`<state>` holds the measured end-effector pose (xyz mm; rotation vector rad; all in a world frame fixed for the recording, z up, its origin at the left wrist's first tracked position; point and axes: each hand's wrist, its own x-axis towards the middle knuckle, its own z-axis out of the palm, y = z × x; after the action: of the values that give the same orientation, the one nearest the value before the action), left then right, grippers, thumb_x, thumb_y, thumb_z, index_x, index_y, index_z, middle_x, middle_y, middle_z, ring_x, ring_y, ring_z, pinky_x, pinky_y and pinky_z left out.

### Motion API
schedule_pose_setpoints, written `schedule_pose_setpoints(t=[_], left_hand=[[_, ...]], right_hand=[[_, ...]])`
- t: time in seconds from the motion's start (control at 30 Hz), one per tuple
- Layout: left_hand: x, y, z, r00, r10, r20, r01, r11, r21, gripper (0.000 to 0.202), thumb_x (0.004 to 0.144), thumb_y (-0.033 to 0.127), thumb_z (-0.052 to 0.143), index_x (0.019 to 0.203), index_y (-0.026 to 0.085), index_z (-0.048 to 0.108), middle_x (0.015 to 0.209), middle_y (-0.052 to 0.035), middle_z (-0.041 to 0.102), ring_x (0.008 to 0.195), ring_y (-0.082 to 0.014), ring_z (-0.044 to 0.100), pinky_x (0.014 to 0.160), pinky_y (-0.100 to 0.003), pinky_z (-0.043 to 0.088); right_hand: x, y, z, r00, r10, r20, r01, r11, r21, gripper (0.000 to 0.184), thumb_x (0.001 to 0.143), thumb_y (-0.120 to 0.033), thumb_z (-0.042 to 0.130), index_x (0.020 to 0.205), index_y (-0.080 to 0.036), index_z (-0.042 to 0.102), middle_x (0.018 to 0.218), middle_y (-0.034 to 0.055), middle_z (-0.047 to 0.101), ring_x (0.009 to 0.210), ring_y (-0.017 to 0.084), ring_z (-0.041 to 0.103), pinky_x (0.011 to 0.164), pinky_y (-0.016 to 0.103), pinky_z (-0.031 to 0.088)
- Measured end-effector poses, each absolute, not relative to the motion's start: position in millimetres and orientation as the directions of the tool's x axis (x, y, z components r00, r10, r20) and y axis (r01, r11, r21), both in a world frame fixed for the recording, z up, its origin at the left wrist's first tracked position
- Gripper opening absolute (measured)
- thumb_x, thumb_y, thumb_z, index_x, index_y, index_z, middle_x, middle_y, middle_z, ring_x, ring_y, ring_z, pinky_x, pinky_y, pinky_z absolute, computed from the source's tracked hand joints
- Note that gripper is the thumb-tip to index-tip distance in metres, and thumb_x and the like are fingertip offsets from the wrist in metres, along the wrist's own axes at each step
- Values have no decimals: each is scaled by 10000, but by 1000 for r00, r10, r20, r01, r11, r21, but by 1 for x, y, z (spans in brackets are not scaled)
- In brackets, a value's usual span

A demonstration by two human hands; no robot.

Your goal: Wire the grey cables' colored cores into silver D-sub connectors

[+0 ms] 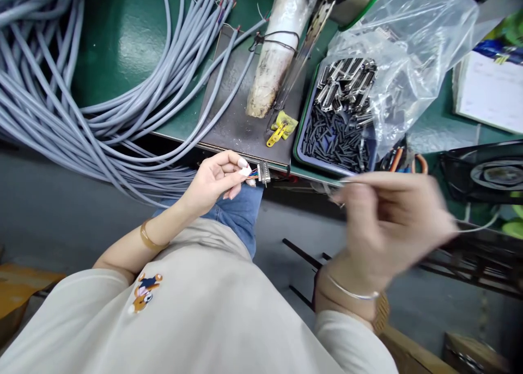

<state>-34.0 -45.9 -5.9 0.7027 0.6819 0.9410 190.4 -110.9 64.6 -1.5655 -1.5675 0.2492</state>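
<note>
My left hand (223, 179) is closed in a pinch near the table's front edge. Between its fingertips are thin coloured wires (254, 174), which run into a metal multi-pin connector (263, 173) just beyond the fingers. Out to the right, my right hand (392, 216) is blurred by motion. Its thumb and forefinger are pressed together, and whatever they may hold cannot be made out. Beyond it stands a tray (300, 155) with small black sleeves (333, 139) and a heap of metal connectors (351, 82).
Grey cables (134, 107) spread over the left side of the green table (118, 41). A soldering iron (304, 52) lies by a wrapped white roll (278, 47), behind a yellow tool (278, 133). Clear plastic bag (417, 52), orange-handled pliers (396, 158) and black fan (490, 172) are at right.
</note>
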Motion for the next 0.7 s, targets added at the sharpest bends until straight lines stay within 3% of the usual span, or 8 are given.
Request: schedule_pose_setpoints(t=[0.07,0.13,0.23,0.33,0.47,0.57,0.7], left_hand=[[-36,-45,-2,458,864,-210,-485,441,755,336,736,304,881,831,147,599,690,8,703,371,-21,498,357,-139,326],[-38,-44,3,489,845,-217,-487,471,736,328,750,291,868,838,149,586,680,1,714,364,-25,498,355,-135,328],[-40,-44,9,545,808,-224,-468,515,718,333,761,309,857,839,155,572,660,0,713,367,-42,516,350,-138,342],[-42,-46,12,557,803,-214,-460,512,726,321,766,316,852,824,153,582,673,20,679,381,-46,534,351,-147,362],[-41,-50,9,460,875,-154,-490,394,778,247,801,277,827,819,151,615,739,43,608,442,-29,547,406,-151,406],[-42,-52,7,436,899,-39,-462,261,848,165,861,254,772,840,160,637,779,24,616,491,-34,549,447,-161,431],[-49,-50,10,491,833,253,-260,-137,956,38,909,164,695,873,158,683,864,-32,683,670,-89,631,608,-204,528]], right_hand=[[174,-107,55,89,894,440,615,298,-730,61,911,-169,702,895,-228,705,859,15,764,778,158,736,734,313,605],[160,-101,45,-15,881,473,531,408,-743,112,885,-137,717,906,-242,682,1028,28,797,882,192,766,776,357,631],[147,-91,33,-156,822,547,580,525,-623,150,879,-124,713,918,-255,651,1195,40,781,1031,225,759,863,413,639],[141,-84,24,-204,789,580,603,568,-561,144,901,-125,681,938,-251,624,1098,37,795,1071,239,756,888,423,637],[135,-82,16,-35,838,544,584,459,-670,102,919,-169,675,918,-245,606,806,-34,708,680,124,705,632,253,585],[133,-78,16,72,930,359,424,298,-856,122,933,-229,663,866,-240,562,732,-64,605,554,76,601,525,203,516],[133,-71,23,-7,988,151,183,150,-972,183,937,-272,648,837,-244,498,696,-82,535,470,60,525,421,191,434]])
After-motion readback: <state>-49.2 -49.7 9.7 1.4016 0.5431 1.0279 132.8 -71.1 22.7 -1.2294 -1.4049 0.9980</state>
